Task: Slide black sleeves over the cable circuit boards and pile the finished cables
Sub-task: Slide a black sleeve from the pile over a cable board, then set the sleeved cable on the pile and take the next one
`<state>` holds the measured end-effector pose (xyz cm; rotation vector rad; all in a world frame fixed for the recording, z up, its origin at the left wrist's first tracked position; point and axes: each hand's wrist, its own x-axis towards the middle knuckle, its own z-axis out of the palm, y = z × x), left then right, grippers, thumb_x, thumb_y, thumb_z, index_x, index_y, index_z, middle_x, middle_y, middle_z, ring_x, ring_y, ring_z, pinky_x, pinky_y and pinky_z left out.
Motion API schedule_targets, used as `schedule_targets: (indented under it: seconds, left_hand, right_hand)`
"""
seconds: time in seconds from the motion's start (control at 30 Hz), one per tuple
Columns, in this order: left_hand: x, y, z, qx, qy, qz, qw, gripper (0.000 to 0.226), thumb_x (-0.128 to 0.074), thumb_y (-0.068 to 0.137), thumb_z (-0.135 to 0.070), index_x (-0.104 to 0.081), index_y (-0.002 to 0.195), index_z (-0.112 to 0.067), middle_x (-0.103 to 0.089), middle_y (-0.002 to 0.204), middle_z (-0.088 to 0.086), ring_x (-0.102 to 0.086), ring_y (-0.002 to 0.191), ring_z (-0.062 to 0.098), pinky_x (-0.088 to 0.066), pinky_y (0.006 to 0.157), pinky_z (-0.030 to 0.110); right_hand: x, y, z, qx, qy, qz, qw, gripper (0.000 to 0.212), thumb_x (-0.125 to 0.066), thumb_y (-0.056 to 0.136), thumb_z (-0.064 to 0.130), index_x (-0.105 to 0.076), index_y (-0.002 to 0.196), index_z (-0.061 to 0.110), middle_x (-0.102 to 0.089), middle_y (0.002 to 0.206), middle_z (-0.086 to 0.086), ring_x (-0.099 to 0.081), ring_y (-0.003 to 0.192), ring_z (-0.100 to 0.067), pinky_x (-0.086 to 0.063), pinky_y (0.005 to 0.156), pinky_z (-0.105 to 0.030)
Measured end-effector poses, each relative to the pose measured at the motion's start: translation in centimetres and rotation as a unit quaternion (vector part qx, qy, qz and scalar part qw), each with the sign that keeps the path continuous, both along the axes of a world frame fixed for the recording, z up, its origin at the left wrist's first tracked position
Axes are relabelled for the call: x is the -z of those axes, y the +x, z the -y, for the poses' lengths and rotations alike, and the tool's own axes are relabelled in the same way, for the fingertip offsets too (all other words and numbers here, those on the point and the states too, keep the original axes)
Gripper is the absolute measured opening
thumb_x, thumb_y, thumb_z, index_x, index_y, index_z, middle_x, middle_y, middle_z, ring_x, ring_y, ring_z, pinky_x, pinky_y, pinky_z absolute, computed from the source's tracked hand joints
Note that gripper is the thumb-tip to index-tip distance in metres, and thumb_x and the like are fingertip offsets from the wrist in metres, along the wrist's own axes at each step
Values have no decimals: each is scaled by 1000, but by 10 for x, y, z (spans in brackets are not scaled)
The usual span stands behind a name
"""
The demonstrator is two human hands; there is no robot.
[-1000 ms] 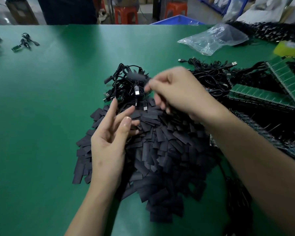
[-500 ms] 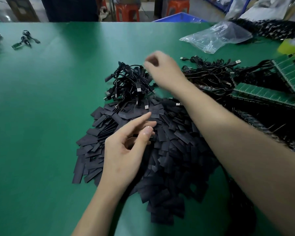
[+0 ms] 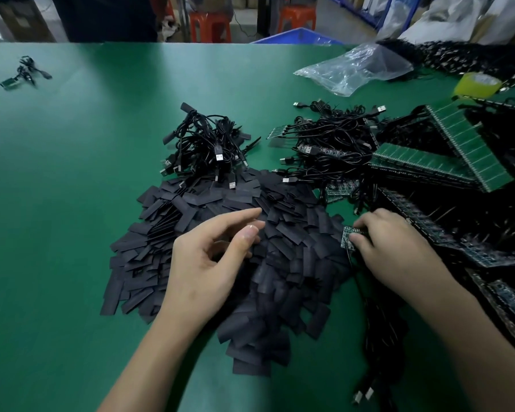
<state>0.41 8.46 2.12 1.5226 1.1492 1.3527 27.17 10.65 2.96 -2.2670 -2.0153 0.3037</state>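
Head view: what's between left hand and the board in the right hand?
In the head view, only black sleeves: left hand above the heap, right hand pinching the circuit board at its right edge.

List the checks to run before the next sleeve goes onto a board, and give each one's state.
1. Board in grip: ok. The right hand pinches a small circuit board between thumb and fingers.
2. Sleeve picked: not ok. The left hand hovers over the sleeve pile, fingers relaxed, holding nothing.
3. Sleeves within reach: ok. The pile lies directly under the left hand.
4. Which board end faces the sleeves: cannot tell. Fingers cover most of it.
5. Drop spot: ok. The finished cables lie heaped just beyond the sleeve pile.
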Motion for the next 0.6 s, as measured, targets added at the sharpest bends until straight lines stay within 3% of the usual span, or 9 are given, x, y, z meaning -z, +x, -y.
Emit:
schedule_targets:
  seconds: [0.1, 0.2, 0.27, 0.37, 0.5, 0.6]
  left_hand:
    - [2, 4, 1, 4, -2, -7, 1000, 31, -62, 93, -40, -75, 118, -25, -79, 104, -10, -75, 97, 15, -59, 80, 23]
    - [3, 6, 1, 16, 2, -18, 1000, 25, -67, 95, -32, -76, 117, -25, -79, 104, -11, -75, 97, 12, -58, 76, 18]
    - [5, 6, 0, 30, 12, -43, 999, 23, -69, 95, -23, -76, 117, -26, -78, 106, -11, -74, 99, 13, -58, 78, 20]
    - [4, 8, 0, 61, 14, -60, 996, 23, -72, 93, -21, -78, 113, -27, -77, 107, -9, -73, 102, 18, -59, 84, 33]
    - [-1, 9, 0, 80, -51, 15, 995, 11, -78, 83, -34, -82, 92, -30, -77, 84, -2, -69, 75, 9, -54, 69, 23]
    - [0, 3, -3, 66, -84, 71, 992, 11, -86, 79, -27, -81, 86, -21, -75, 73, 1, -66, 65, 9, -52, 64, 17]
  right_hand:
    - [-9, 0, 4, 11, 41, -27, 999, 9, -58, 102, 33, -59, 103, 24, -63, 101, 2, -58, 92, -18, -48, 76, -38]
    - [-29, 1, 8, -12, 66, -145, 987, 13, -70, 94, 38, -66, 83, 33, -65, 76, 9, -56, 64, -9, -40, 57, -29]
    - [-45, -7, 9, -41, 24, -295, 954, 13, -77, 88, 39, -75, 78, 32, -70, 70, 6, -58, 57, -10, -44, 56, -24]
    - [-56, -27, 8, -91, -62, -475, 873, 6, -80, 83, 31, -80, 83, 26, -75, 72, 1, -64, 61, -5, -48, 59, -16]
    - [-40, -57, 7, -114, -77, -531, 836, 6, -80, 86, 18, -79, 87, 12, -77, 78, -9, -67, 67, -10, -51, 64, -21]
    - [-29, -70, 5, -101, -68, -555, 823, 11, -82, 84, 25, -79, 86, 15, -78, 86, -16, -68, 75, -24, -54, 74, -42]
